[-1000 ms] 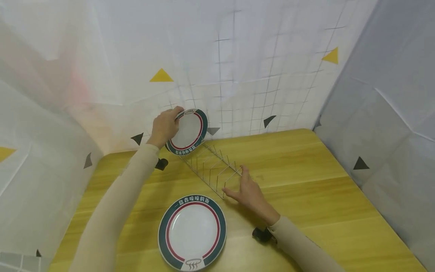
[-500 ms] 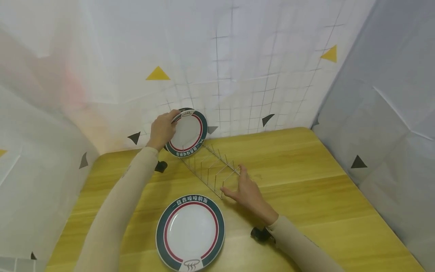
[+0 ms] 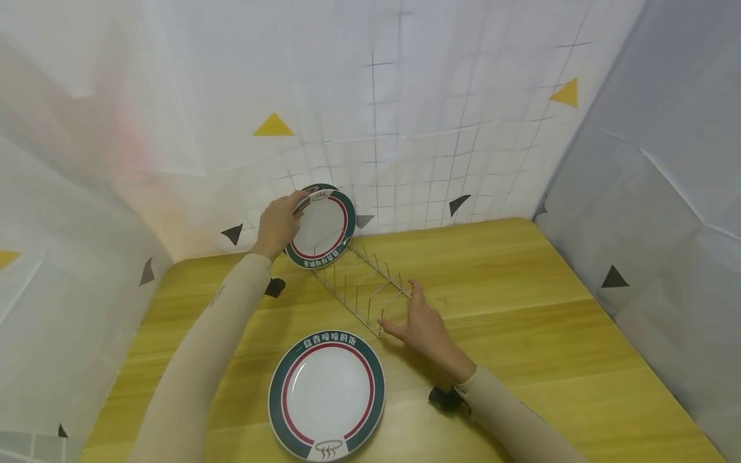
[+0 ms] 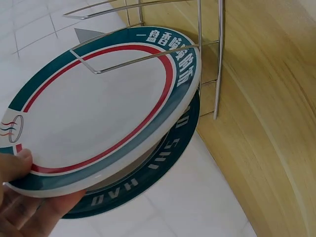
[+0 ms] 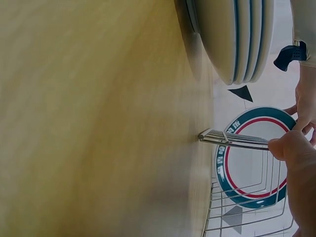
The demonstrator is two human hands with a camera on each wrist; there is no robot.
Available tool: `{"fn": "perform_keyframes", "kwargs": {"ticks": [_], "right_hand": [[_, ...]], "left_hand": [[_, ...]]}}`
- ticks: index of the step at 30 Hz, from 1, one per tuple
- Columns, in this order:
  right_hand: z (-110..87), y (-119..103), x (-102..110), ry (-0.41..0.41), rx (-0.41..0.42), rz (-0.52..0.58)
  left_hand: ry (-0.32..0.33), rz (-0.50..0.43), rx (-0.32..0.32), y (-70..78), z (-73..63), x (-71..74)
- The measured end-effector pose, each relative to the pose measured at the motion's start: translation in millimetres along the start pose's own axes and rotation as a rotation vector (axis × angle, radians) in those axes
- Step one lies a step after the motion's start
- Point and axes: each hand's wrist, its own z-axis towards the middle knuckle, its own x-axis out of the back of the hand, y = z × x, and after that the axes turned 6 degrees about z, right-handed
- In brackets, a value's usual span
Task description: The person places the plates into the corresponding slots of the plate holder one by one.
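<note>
My left hand grips a white plate with a green rim and red ring, thumb on its face and fingers behind. The plate stands tilted at the far end of a wire dish rack, its lower edge among the wires. Just behind it stands a second plate with a dark green rim, mostly hidden by the first. At the rack's near end, my right hand holds the frame, thumb on one side and index finger on the other. In the right wrist view, the thumb rests at a wire's end.
A stack of several matching plates lies on the wooden table in front of the rack, left of my right forearm. White sheeting with grid lines rises behind the table, and more stands along both sides.
The held plate has come slightly down and toward me, apart from the plate behind, whose rim now shows above it. The right hand stays at the rack's near end.
</note>
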Motion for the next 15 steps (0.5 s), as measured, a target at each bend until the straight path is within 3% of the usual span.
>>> {"fn": "perform_keyframes", "kwargs": {"ticks": [9, 15], "right_hand": [[0.8, -0.7, 0.6, -0.012, -0.018, -0.011], [0.4, -2.3, 0.7, -0.015, -0.024, -0.016]], "left_hand": [[0.038, -0.014, -0.033, -2.6, -2.4, -2.1], [0.050, 0.051, -0.074, -3.3, -2.8, 1.1]]}}
